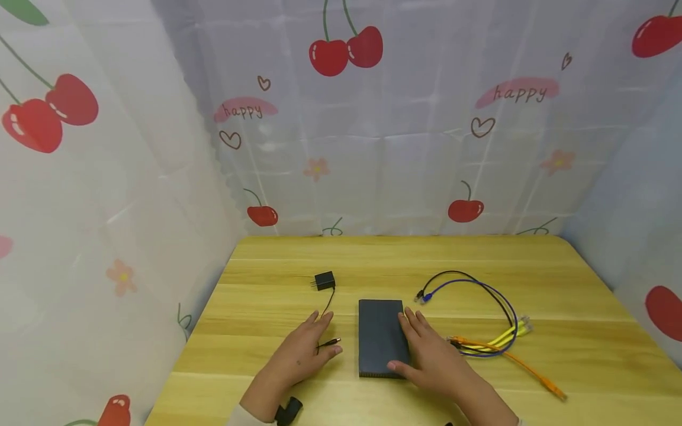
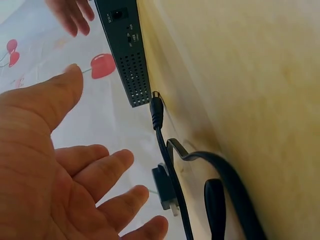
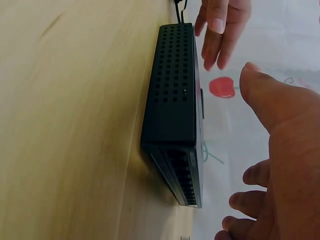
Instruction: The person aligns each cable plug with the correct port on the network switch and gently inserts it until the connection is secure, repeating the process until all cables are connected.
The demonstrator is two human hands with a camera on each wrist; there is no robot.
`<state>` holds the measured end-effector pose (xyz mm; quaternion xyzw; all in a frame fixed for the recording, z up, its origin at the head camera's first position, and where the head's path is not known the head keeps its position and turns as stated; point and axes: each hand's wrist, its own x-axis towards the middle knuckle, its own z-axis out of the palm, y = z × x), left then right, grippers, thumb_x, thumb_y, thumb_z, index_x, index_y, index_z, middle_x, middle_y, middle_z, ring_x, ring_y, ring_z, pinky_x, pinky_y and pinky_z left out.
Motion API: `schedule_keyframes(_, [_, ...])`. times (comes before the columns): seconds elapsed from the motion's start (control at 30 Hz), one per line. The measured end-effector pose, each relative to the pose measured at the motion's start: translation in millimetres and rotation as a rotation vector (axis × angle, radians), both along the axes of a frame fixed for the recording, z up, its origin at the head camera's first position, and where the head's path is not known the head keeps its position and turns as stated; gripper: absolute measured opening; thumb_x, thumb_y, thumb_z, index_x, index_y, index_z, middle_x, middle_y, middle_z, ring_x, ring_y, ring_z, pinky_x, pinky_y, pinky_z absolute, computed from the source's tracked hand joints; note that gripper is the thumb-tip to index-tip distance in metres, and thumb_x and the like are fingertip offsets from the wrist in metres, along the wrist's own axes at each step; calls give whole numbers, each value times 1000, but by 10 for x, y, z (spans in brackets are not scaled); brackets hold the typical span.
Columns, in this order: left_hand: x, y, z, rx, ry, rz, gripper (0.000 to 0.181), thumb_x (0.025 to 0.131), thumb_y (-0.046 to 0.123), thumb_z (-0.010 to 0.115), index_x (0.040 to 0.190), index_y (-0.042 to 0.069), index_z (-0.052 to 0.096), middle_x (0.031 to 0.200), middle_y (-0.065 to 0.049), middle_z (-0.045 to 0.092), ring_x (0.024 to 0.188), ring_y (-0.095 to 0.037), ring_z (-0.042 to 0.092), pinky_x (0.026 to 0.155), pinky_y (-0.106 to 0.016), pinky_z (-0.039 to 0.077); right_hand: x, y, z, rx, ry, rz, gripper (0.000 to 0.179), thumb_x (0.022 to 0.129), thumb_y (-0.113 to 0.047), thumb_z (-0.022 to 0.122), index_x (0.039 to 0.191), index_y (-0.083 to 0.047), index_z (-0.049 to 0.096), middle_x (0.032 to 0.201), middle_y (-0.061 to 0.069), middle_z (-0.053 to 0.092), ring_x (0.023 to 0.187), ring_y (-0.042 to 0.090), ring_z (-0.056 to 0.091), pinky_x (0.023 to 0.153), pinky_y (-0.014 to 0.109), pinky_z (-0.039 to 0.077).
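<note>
At the bottom edge, left of centre, a small black object (image 1: 289, 411) sits by the left wrist. Just above it the left hand (image 1: 302, 353) is spread wide, fingers loose and holding nothing. The right hand (image 1: 434, 358), lower right of centre, is likewise spread and grips nothing; it overlaps the right side of a black box (image 1: 380, 337) in the head view, while the right wrist view shows it apart from the casing. The box lies flat at the lower centre of the frame, between the 2 hands; the left wrist view shows 1 round socket and vent holes on its end. A barrel plug (image 1: 330, 342) lies just left of it, unconnected.

Toward the lower right, an orange cable (image 1: 524, 367) crosses yellow cables (image 1: 503, 339), with a blue cable (image 1: 515, 319) and a black cable (image 1: 452, 271) looping upward. Left of centre, farther back on the table (image 1: 373, 266), lies a power adapter (image 1: 324, 281). Behind hangs a cherry-print curtain (image 1: 394, 148).
</note>
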<state>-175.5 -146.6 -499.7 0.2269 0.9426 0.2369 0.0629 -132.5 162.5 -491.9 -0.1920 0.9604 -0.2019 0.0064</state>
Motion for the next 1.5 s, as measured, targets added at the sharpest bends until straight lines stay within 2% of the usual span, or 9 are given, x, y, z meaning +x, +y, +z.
schedule_keyframes(0.2, [-4, -2, 8, -3, 8, -18, 72, 96, 54, 57, 154, 15, 40, 158, -7, 39, 147, -37, 30, 110, -62, 32, -39, -106, -11, 39, 21, 61, 98, 87, -72, 56, 156, -6, 32, 164, 11, 24, 151, 34, 21, 111, 54, 35])
schedule_keyframes(0.37, [-15, -6, -17, 47, -42, -38, 70, 97, 53, 57, 152, 12, 44, 151, -12, 48, 137, -32, 47, 105, -54, 42, -59, -179, -61, 54, 3, 94, 104, 85, -77, 52, 156, -4, 32, 164, 12, 23, 151, 33, 19, 113, 52, 33])
schedule_keyframes(0.53, [-43, 2, -61, 89, -105, -54, 68, 96, 51, 59, 149, 10, 48, 141, -4, 59, 127, -22, 58, 100, -43, 49, -70, -233, -102, 63, -19, 136, 106, 84, -78, 54, 157, -5, 30, 164, 14, 22, 151, 36, 17, 113, 54, 32])
schedule_keyframes(0.73, [-82, -20, -94, 62, -58, -76, 52, 95, 43, 65, 139, 15, 61, 134, 0, 64, 125, -21, 60, 100, -42, 49, -102, -289, -147, 85, -43, 129, 104, 81, -81, 54, 159, -17, 29, 166, 11, 19, 152, 39, 12, 110, 59, 33])
schedule_keyframes(1.0, [-94, -35, -117, 20, 13, -96, 38, 95, 32, 68, 130, 19, 69, 132, -10, 66, 120, -28, 63, 97, -44, 51, -120, -422, -234, 125, 6, 66, 104, 77, -85, 52, 158, -22, 33, 165, 11, 20, 150, 45, 11, 110, 67, 27])
schedule_keyframes(1.17, [-102, -26, -119, -5, 62, -102, 34, 96, 28, 67, 128, 18, 71, 132, -13, 65, 118, -30, 64, 96, -46, 51, -126, -551, -263, 142, 14, 10, 106, 74, -88, 52, 158, -27, 31, 167, 10, 15, 151, 45, 6, 106, 69, 30])
schedule_keyframes(1.37, [-104, -9, -123, -33, 90, -86, 31, 95, 29, 68, 124, 20, 73, 129, -12, 66, 117, -29, 65, 96, -46, 51, -164, -654, -283, 188, 20, -17, 110, 69, -94, 48, 159, -34, 26, 167, 11, 12, 150, 47, 5, 102, 76, 26])
schedule_keyframes(1.5, [-91, -8, -133, -26, 94, -74, 29, 94, 28, 69, 121, 20, 75, 126, -9, 68, 116, -26, 65, 96, -45, 51, -164, -688, -288, 190, 39, -25, 103, 68, -94, 47, 156, -41, 32, 166, 8, 17, 149, 51, 8, 101, 77, 27])
